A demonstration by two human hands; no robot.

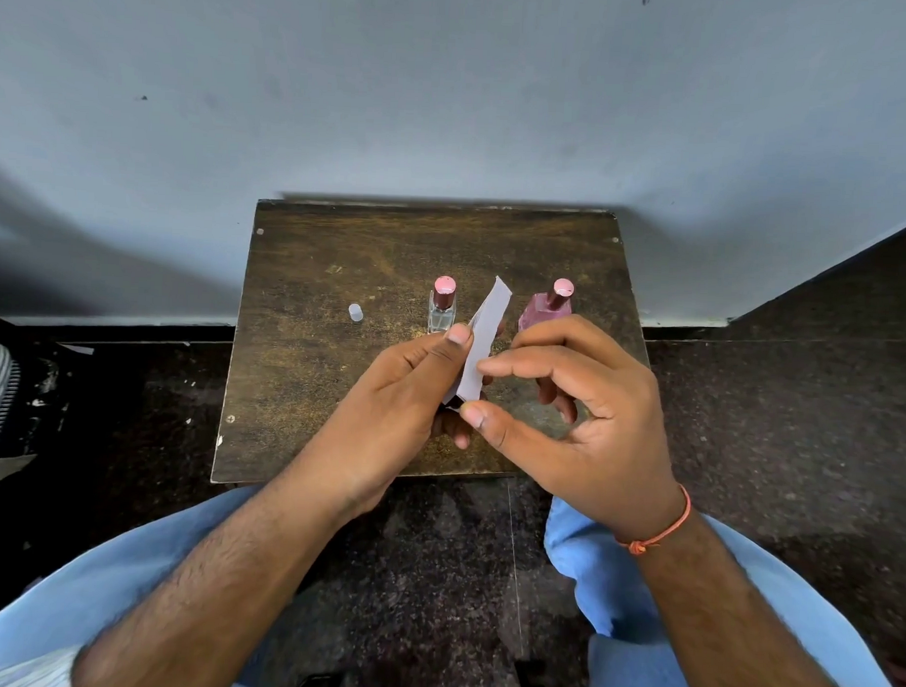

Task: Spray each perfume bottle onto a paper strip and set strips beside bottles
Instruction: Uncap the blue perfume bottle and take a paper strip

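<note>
Head view: left hand (413,388) pinches white paper strip (484,339) upright above counter (306,379). Right hand (582,414) beside strip, fingers (512,367) loosely curled, possibly touching it, holding nothing. Clear bottle (442,309) and pink bottle (547,308) stand behind. Small cap (356,312) lies left.

Cap (356,312) left of both bottles (442,307)

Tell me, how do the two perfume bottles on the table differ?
The left bottle is clear glass; the right bottle is pink. The left one is narrower and fully visible; the right one is wider, with its base hidden behind the right hand. Both stand upright with pink-topped caps.
</note>
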